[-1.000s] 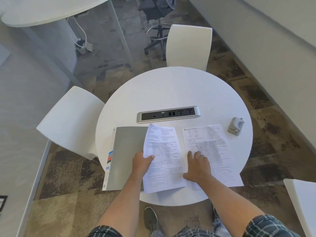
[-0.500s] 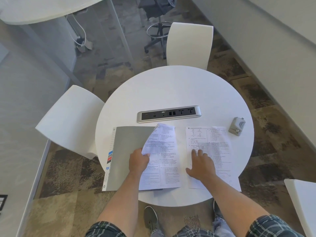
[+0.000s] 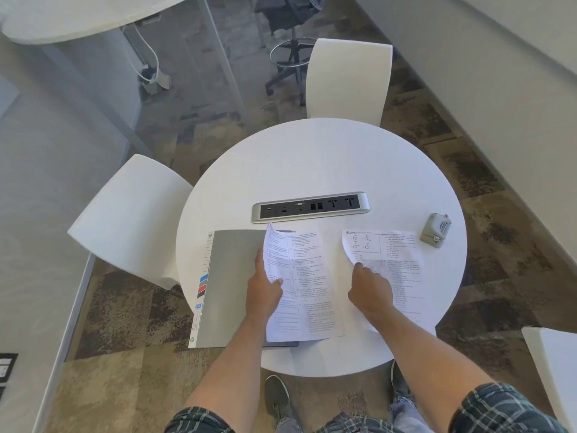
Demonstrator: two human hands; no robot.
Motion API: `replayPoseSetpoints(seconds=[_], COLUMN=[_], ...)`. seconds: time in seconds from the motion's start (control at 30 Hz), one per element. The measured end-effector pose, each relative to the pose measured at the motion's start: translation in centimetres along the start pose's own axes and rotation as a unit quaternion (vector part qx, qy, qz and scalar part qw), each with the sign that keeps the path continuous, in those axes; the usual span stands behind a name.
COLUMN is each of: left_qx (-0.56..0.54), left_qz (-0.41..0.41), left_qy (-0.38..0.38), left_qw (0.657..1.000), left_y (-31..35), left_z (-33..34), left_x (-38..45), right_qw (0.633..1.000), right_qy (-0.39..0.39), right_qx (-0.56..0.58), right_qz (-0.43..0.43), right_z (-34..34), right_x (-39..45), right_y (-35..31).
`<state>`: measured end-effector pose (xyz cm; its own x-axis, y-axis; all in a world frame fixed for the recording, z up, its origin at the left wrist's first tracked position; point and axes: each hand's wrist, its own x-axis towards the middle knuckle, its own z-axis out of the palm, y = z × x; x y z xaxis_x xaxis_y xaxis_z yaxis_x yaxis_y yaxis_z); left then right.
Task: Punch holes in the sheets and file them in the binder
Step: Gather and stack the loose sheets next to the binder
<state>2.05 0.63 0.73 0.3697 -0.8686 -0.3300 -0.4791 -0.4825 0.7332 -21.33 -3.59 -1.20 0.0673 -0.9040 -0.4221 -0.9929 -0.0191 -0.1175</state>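
Observation:
A grey binder (image 3: 232, 285) with coloured tabs lies shut at the round white table's (image 3: 318, 157) left front. One printed sheet (image 3: 307, 289) rests partly over the binder's right edge; my left hand (image 3: 263, 289) grips its curled left edge. A second printed sheet (image 3: 396, 270) lies to the right, and my right hand (image 3: 370, 292) pinches its left edge, which curls up. A small grey hole punch (image 3: 436, 229) stands at the table's right edge, beyond both hands.
A silver power strip (image 3: 310, 207) is set into the table's middle. White chairs stand at the left (image 3: 131, 220) and far side (image 3: 348, 79). Another white surface (image 3: 552, 370) shows at the right front. My shoes (image 3: 276, 398) are under the table.
My left hand slid its sheet left and straightened it over the binder's edge. My right hand went from pressing flat on the right sheet to pinching and lifting its left edge.

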Motion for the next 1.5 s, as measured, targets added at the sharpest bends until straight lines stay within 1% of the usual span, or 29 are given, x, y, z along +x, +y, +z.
replayPoseSetpoints(seconds=[0.1,0.2,0.27,0.33,0.4,0.47,0.53,0.6,0.63,0.67,0.7,0.77,0.8,0.83,0.87,0.93,0.97,1.0,1.03,1.07,1.2,1.27,1.37,1.43,1.5], left_qx=[0.021,0.007,-0.012,-0.052,-0.126,-0.173,-0.189,-0.19,-0.187,-0.19,-0.199,-0.232,-0.253,-0.271,-0.285,-0.3,-0.302,-0.304,-0.308,-0.314,-0.335,-0.338,-0.318,-0.271,-0.263], left_qz=[0.015,-0.006,-0.019,-0.05,-0.084,-0.106,-0.105,-0.09,-0.084,-0.078,-0.079,-0.09,-0.094,-0.094,-0.09,-0.079,-0.071,-0.06,-0.048,-0.034,0.018,0.028,0.022,0.018,0.04], left_qy=[-0.029,-0.053,-0.066,-0.076,-0.082,-0.09,-0.087,-0.073,-0.067,-0.064,-0.064,-0.078,-0.086,-0.094,-0.101,-0.115,-0.124,-0.134,-0.144,-0.152,-0.151,-0.139,-0.115,-0.104,-0.117], left_qw=[0.999,0.999,0.998,0.995,0.985,0.975,0.972,0.975,0.977,0.976,0.975,0.965,0.959,0.953,0.949,0.944,0.943,0.941,0.939,0.937,0.93,0.93,0.941,0.957,0.957], left_y=[0.1,1.0,1.5,2.0,2.4,2.9,3.3,3.0,2.8,2.6,2.4,2.3,2.4,2.4,2.6,3.2,3.6,4.0,4.4,4.6,5.9,6.8,8.6,9.4,9.8], left_z=[0.4,0.8,1.0,1.3,1.5,1.3,0.9,0.8,0.6,0.5,0.3,0.0,-0.2,-0.3,-0.4,-0.5,-0.5,-0.5,-0.4,-0.3,-0.1,-0.2,-0.4,-0.4,-0.5], left_x=[0.2,0.3,0.2,0.6,0.6,0.5,0.2,0.3,0.4,0.5,0.6,0.7,0.7,0.8,0.9,0.9,0.9,1.0,1.1,1.3,1.6,1.6,1.5,1.5,1.5], right_qw=[0.998,0.993,0.989,0.984,0.976,0.966,0.949,0.924,0.912,0.902,0.898,0.884,0.865,0.838,0.808,0.741,0.705,0.671,0.65,0.638,0.63,0.637,0.669,0.692,0.706], right_qy=[0.038,0.059,0.045,0.012,-0.014,-0.01,-0.021,-0.063,-0.078,-0.072,-0.043,0.052,0.095,0.112,0.099,0.001,-0.055,-0.101,-0.121,-0.121,-0.054,-0.028,0.007,0.015,0.021], right_qx=[0.047,0.096,0.116,0.147,0.172,0.197,0.255,0.313,0.343,0.378,0.405,0.456,0.491,0.534,0.58,0.662,0.697,0.727,0.746,0.759,0.774,0.769,0.737,0.711,0.691], right_qz=[-0.009,-0.045,-0.079,-0.102,-0.131,-0.165,-0.186,-0.208,-0.209,-0.196,-0.167,-0.084,-0.043,0.0,0.043,0.111,0.119,0.101,0.078,0.056,-0.002,-0.042,-0.096,-0.128,-0.154], right_z=[-0.9,-2.0,-2.5,-2.7,-2.6,-2.2,-1.7,-1.4,-1.3,-1.0,-0.8,-0.4,-0.2,-0.2,0.1,-0.2,-0.4,-0.7,-1.3,-2.1,-4.0,-5.1,-6.8,-8.0,-8.8], right_x=[-0.1,-0.6,-1.0,-1.4,-1.8,-2.1,-2.1,-1.9,-1.8,-1.4,-1.1,-0.4,-0.2,-0.1,0.3,0.8,1.0,1.1,0.8,0.5,0.3,0.7,1.3,1.3,1.1], right_y=[-1.2,-3.6,-5.4,-7.0,-8.1,-8.5,-8.0,-6.8,-6.0,-5.1,-4.1,-2.2,-1.1,-0.2,0.9,2.5,3.1,3.5,3.8,3.8,4.4,4.6,5.0,5.1,5.0])
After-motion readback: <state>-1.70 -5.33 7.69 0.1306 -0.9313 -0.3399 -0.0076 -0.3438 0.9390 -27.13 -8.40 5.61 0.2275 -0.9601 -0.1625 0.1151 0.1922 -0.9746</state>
